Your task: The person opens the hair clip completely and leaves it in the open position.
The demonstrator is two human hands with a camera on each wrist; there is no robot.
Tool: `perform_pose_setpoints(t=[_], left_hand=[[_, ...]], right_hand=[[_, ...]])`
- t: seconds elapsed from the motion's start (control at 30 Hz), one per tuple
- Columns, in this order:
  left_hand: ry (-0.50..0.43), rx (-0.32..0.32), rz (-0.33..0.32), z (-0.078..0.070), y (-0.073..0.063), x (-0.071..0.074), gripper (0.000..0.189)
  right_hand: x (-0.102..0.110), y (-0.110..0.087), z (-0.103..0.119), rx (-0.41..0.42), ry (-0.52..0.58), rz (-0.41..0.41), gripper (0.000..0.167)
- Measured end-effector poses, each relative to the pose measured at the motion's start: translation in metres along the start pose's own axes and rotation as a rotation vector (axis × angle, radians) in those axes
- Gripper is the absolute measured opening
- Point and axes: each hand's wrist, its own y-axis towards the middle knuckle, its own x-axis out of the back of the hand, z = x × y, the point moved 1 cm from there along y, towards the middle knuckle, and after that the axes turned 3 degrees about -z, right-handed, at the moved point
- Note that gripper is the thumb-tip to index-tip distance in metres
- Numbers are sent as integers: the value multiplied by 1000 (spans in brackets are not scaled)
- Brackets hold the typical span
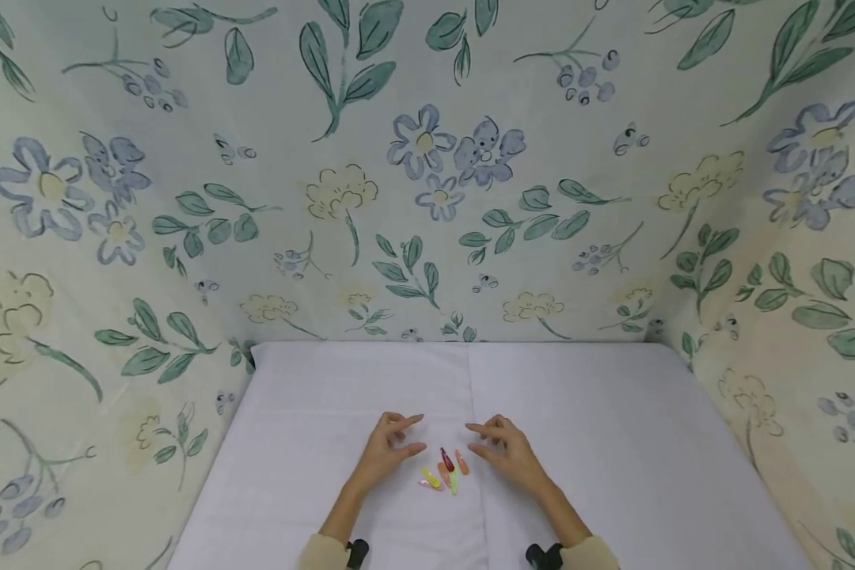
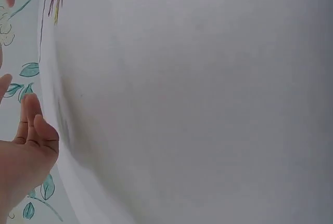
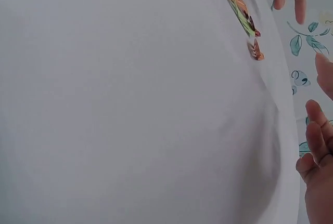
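Note:
A small cluster of teardrop-shaped snap hair clips lies on the white cloth between the two hands in the head view. Among them are a dark red clip (image 1: 447,459), a yellow clip (image 1: 431,477), a light green clip (image 1: 454,481), a pinkish clip (image 1: 426,484) and an orange clip (image 1: 461,462), with another orange one in the middle. To their left hovers my left hand (image 1: 385,451), index finger and thumb apart, holding nothing. My right hand (image 1: 509,453) mirrors it on the right, also holding nothing. The right wrist view shows the clips (image 3: 242,13) closer, partly cut off at the top.
A white cloth (image 1: 313,443) with a seam down its middle covers the table. Floral fabric (image 1: 427,237) hangs behind it and along both sides. Dark wrist straps (image 1: 357,553) show at the cuffs of the light sleeves (image 1: 323,552).

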Motion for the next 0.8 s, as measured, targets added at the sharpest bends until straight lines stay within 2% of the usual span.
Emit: perform_pose_setpoints(t=[0.17,0.3,0.43,0.8], left_hand=[[27,-6,72,1,1,-14,40],[51,12,90,-1,-1,-20,32],[65,-10,95,-5,0,-24,29],[168,-1,117,-10,4,-42,28]], right_hand=[[-5,-2,-6,-29,59,57,31],[-10,-5,-9,-23,46,111,30],[-14,-7,-10,0,8,116,28],[-16,-9,-6,47,-53,120,27]])
